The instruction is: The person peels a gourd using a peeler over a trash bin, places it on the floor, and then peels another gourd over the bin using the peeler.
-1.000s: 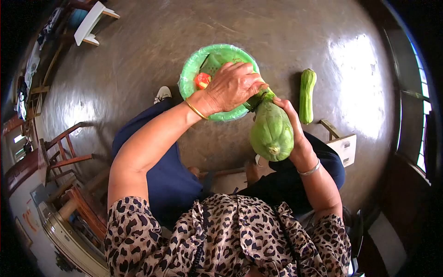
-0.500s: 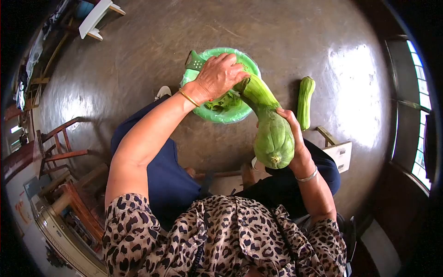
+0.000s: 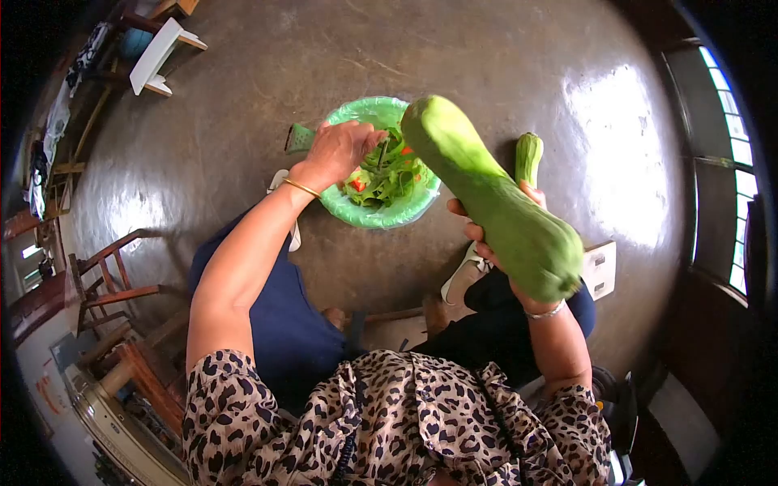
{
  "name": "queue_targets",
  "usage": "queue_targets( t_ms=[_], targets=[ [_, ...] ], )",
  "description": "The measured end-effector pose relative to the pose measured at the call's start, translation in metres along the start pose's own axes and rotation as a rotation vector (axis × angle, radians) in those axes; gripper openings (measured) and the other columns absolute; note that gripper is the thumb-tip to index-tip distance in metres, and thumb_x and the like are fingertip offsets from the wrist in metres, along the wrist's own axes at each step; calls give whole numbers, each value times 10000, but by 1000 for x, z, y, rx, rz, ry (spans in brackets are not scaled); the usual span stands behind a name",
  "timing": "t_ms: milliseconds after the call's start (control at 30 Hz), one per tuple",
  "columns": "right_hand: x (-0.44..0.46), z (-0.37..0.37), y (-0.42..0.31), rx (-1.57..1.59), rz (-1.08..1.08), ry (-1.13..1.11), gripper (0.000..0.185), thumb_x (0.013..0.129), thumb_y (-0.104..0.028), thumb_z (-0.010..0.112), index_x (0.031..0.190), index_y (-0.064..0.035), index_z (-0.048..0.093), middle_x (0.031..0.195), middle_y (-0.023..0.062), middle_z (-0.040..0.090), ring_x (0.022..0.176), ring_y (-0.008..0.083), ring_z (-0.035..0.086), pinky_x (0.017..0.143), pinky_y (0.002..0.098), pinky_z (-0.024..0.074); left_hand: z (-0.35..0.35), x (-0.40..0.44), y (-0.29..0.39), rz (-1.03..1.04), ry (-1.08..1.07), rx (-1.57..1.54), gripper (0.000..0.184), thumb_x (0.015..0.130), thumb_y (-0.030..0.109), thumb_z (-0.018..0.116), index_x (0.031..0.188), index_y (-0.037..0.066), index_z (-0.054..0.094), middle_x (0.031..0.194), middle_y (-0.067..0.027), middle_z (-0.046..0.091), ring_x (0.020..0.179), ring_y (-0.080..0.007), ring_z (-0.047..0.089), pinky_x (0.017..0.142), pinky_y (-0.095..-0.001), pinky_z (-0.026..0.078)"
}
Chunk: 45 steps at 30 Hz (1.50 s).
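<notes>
A long pale-green squash (image 3: 506, 206) lies slanted in my right hand (image 3: 480, 231). The fingers wrap it from below and partly disappear behind it. Over the left rim of the bag-lined green basin (image 3: 336, 212), my left hand (image 3: 336, 150) is closed on a green-handled peeler (image 3: 299, 138). Its speckled handle end sticks out to the left, a thin dark part shows by the fingertips, and the rest is covered by the hand. The peeler is apart from the squash. Green peels (image 3: 397, 182) and small red bits lie inside the basin.
Another ridged green squash (image 3: 528, 158) lies on the floor to the right. A small white stool (image 3: 600, 270) stands near my right knee. At far left are a wooden chair (image 3: 121, 275) and a white-topped bench (image 3: 158, 55).
My right hand has turned the squash and drawn it away from the basin, rightward. My left hand has moved left and slightly down with the peeler, off the squash, uncovering the peels.
</notes>
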State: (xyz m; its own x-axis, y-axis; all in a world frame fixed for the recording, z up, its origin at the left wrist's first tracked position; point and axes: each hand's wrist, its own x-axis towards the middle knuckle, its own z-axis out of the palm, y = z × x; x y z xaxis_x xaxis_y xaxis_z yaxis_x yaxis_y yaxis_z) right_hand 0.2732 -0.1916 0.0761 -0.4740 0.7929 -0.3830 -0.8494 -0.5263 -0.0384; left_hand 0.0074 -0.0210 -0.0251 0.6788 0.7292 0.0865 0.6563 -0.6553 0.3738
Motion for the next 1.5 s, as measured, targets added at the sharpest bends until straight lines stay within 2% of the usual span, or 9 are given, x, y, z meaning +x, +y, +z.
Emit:
queue_targets(
  t_ms=[167,200,300,400,633,767,867,1167,1500],
  targets=[
    [4,-23,5,-309,3,-62,729,902,-484,478,1378,56,369,1199,340,521,823,365,650,572,439,566,-19,6,2,-144,-161,-143,264,905,367,589,961,119,659,848,-115,667,821,-357,634,768,-479,457],
    [-1,-39,11,-393,-50,280,750,868,-501,514,1385,25,376,1186,337,525,805,372,657,560,429,559,-8,1,-5,-24,-5,-313,285,862,360,627,1018,122,654,880,-121,669,858,-354,633,797,-484,450],
    [10,17,25,-504,-36,99,773,837,-460,539,1460,-75,291,1191,310,533,778,366,664,618,414,578,0,-8,-18,64,91,-539,461,751,329,700,1158,127,621,964,-149,667,963,-342,620,874,-497,422],
    [2,57,25,-317,7,-86,716,856,-408,562,1454,-91,328,1176,167,588,990,262,621,809,335,527,-26,0,-5,10,-62,-223,278,888,299,564,1078,105,627,861,-177,652,835,-398,614,751,-488,470],
    [24,-8,9,-423,44,-21,559,872,-297,605,1332,-23,448,1108,187,625,942,256,647,803,314,539,-65,17,12,-298,60,-268,410,1004,383,422,917,37,622,762,-190,606,740,-411,588,648,-477,462],
    [27,2,15,-437,140,190,507,890,-299,544,1303,-18,452,1113,193,602,951,295,643,702,346,578,-75,15,51,272,163,-102,351,972,401,464,876,132,668,788,-59,596,784,-247,586,714,-401,405],
    [30,-2,20,-401,213,195,470,892,-273,537,1298,-49,462,1102,172,601,930,267,647,717,334,574,-54,3,82,465,75,-105,279,930,381,517,810,181,670,782,-14,528,811,-203,562,717,-373,375],
    [27,0,44,-644,164,223,564,881,-213,548,1401,-77,378,1087,125,589,899,232,651,783,323,546,-25,-5,71,474,156,-20,308,881,374,597,707,119,597,764,-48,503,765,-224,550,684,-371,383],
    [21,-27,50,-557,172,241,480,864,-218,593,1294,-53,458,1048,75,602,885,159,621,764,297,524,-6,-9,46,335,103,90,336,886,369,601,675,114,545,745,-41,477,739,-221,530,677,-379,372]
  ],
)
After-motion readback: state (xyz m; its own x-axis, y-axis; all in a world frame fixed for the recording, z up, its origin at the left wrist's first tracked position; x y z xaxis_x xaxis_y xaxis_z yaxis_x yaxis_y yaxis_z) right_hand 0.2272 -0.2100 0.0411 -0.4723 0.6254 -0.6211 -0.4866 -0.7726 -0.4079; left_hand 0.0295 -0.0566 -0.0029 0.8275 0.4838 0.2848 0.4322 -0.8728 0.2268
